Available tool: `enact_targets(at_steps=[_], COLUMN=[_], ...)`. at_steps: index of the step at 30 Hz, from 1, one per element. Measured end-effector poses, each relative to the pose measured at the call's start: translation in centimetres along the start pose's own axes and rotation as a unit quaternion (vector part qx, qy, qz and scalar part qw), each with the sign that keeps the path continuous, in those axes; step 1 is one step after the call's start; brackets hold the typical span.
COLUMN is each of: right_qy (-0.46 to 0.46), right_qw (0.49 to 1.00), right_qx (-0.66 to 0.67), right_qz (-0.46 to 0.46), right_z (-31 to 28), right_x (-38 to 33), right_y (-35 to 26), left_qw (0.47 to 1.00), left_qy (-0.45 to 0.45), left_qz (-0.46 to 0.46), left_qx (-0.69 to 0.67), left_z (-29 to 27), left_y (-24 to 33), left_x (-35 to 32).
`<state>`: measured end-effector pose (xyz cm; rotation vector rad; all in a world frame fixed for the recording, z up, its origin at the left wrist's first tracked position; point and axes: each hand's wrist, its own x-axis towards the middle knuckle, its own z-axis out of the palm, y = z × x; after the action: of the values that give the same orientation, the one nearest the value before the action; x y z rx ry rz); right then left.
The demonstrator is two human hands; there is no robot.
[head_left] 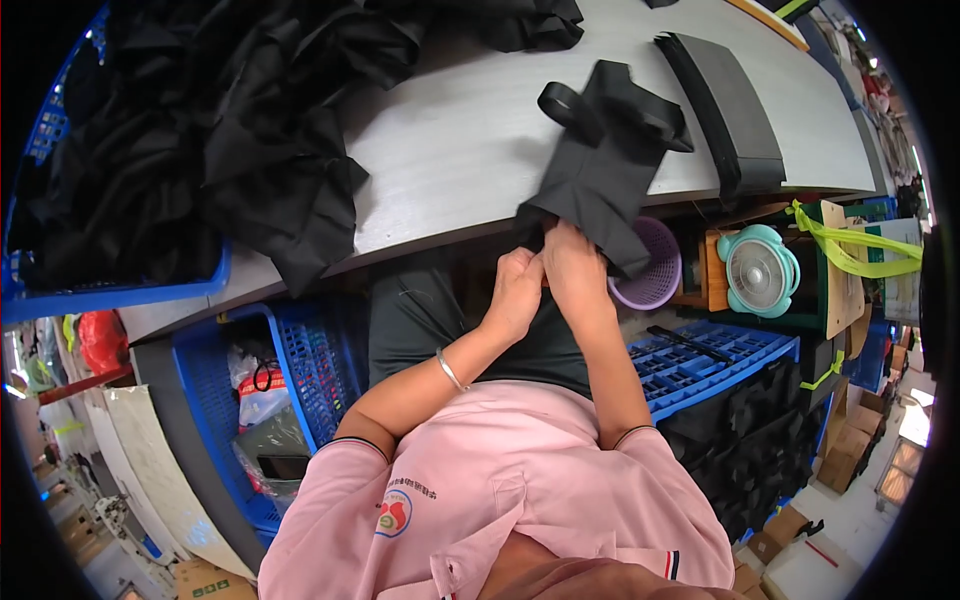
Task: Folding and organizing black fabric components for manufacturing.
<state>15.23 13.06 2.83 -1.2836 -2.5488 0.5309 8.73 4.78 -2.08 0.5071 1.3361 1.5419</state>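
A person in a pink shirt (500, 490) works at the near edge of a grey surface (470, 140), both hands pressed together on the lower corner of a black fabric piece (600, 170). The fingertips are buried in the folds of cloth, so exactly how they pinch it cannot be made out, and whatever lies between the two hands is hidden. The left hand (515, 290), a thin bracelet (449, 370) on its wrist, is curled closed against the fabric's hem; the right hand (575, 265) touches it at 1 o'clock, fingers folded tight onto the same edge. The fabric piece hangs partly over the surface's rim and runs up toward 1 o'clock, ending in a looped strap (568, 105). At 10 o'clock from the hands a large heap of black cloth (220, 120) spills out of a blue crate (110, 295), its far side cut off by the dark rim of the view. A flat stack of black pieces (735, 110) lies at 2 o'clock. Under the surface, at 3 o'clock, sit a purple basket (655, 275), half covered by the hanging fabric, and a small mint-green fan (760, 270).
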Motion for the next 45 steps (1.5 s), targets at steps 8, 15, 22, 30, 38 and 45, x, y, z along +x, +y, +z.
enact_targets(at_steps=[8,15,22,30,38,45], right_qy=[-0.032,-0.183,0.109,0.105,-0.088,-0.007], right_qw=[0.975,0.971,0.971,0.885,0.773,0.701], right_qx=[-0.205,-0.085,-0.058,0.438,0.608,0.693], right_qz=[-0.074,0.126,-0.203,0.114,0.155,0.168], right_z=[0.9,-2.3,1.7,-10.5,-4.7,-3.8], right_x=[-0.6,-0.5,-7.8,-9.6,-9.1,-8.6], right_y=[2.0,0.3,1.3,1.0,8.0,5.3], left_qw=[0.984,0.97,0.966,0.982,0.998,0.982], left_qy=[-0.14,-0.209,-0.136,-0.111,-0.065,-0.085], left_qz=[-0.111,-0.117,-0.081,-0.045,0.003,-0.095], left_qx=[-0.001,0.05,-0.204,-0.145,0.004,-0.136], left_z=[0.0,-1.6,-3.8,-3.9,-5.7,-4.7], left_y=[0.4,-0.2,5.0,4.3,0.4,2.8], left_x=[0.3,-1.1,-1.0,-2.1,-2.7,-2.5])
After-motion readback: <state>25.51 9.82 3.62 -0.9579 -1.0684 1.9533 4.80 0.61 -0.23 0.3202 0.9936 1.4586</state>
